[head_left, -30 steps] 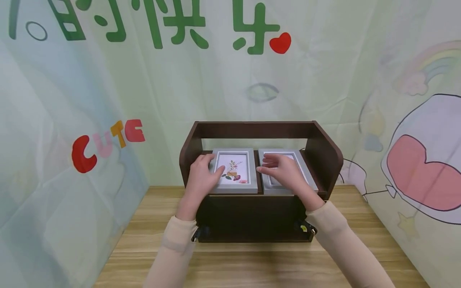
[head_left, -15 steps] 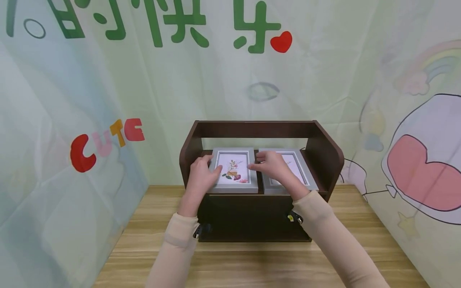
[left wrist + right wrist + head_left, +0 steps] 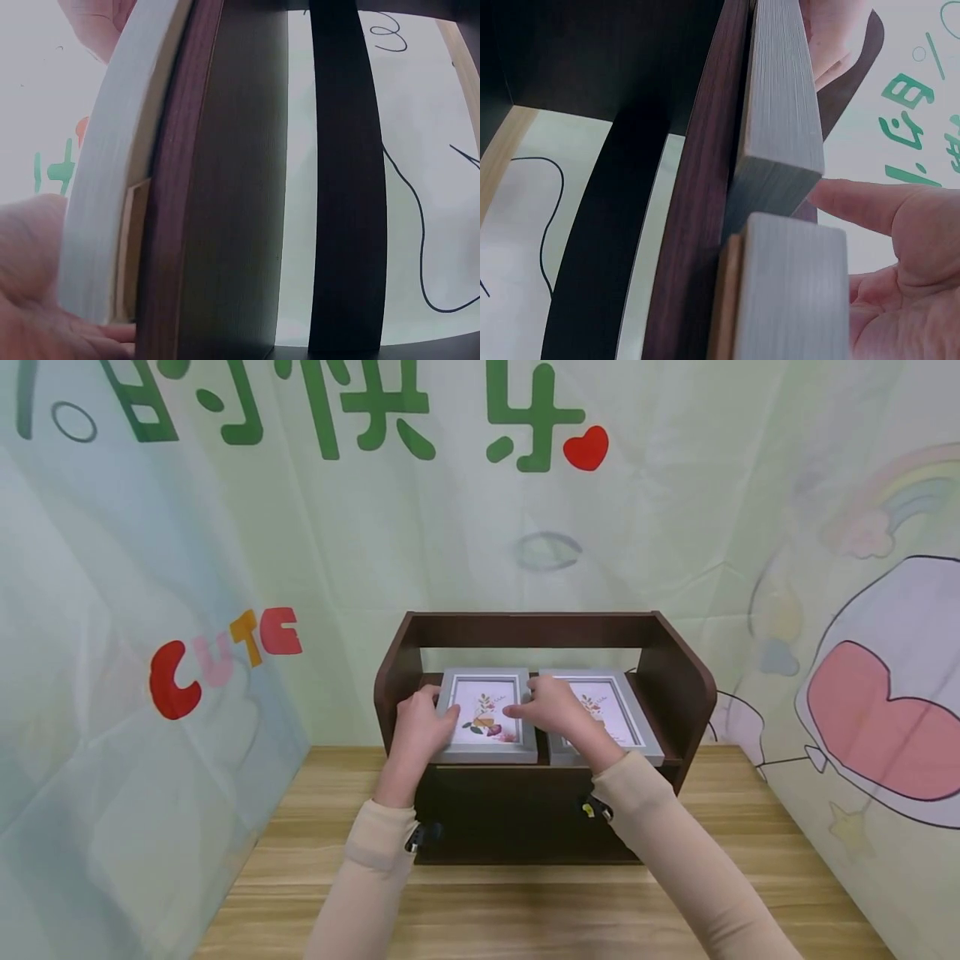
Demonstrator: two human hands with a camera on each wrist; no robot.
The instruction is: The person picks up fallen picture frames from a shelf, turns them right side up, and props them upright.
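Observation:
Two grey picture frames with flower prints lie side by side on the dark brown shelf (image 3: 531,815). My left hand (image 3: 422,727) holds the left picture frame (image 3: 486,752) by its left side, thumb over the top. In the left wrist view, fingertips (image 3: 116,334) reach round the frame's edge. My right hand (image 3: 558,708) is over the gap between the frames. Its straight thumb lies over the right border of the left frame, its fingers by the gap. Under this wrist is the right picture frame (image 3: 637,739). In the right wrist view that frame (image 3: 791,292) hides part of the fingers.
The shelf's side panels (image 3: 684,693) rise at both ends, and a rail (image 3: 531,630) runs along the back. Below is a wood-grain table (image 3: 510,910). Printed cloth (image 3: 450,543) hangs behind and at both sides.
My right hand has moved left from over the right picture frame to the left frame's right edge. My left hand has stayed at the left frame's side. The frames look unmoved.

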